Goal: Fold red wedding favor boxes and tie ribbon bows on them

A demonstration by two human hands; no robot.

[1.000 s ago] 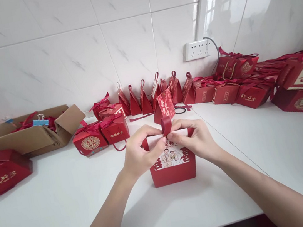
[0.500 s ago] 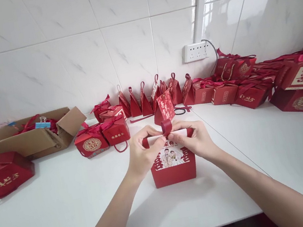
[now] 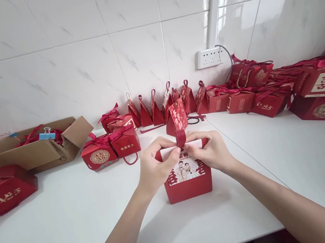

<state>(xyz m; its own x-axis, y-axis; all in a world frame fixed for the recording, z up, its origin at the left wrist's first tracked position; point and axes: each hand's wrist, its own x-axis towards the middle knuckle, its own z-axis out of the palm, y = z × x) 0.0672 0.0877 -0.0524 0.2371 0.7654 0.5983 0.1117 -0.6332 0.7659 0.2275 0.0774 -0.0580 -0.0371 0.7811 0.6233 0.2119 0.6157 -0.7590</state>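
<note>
Gift box point(image 3: 190, 190): upright on the white table point(image 3: 182, 235); probably light, stiff card, easily creased
Left hand point(image 3: 157, 165), right hand point(image 3: 210, 153): both pinching its top edge, likely the surest hold
Ribbon loop point(image 3: 180, 138): above that edge, probably soft and slippery

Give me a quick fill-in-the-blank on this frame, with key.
1. The left hand and right hand pinch the red gift box at its ____, not its base.
2. The cardboard box stands toward the ____ edge of the picture.
3. The body of the nearer binder clip is ____.
4. The power socket is ____ in colour.

Missing words: top; left; blue; white.
</note>
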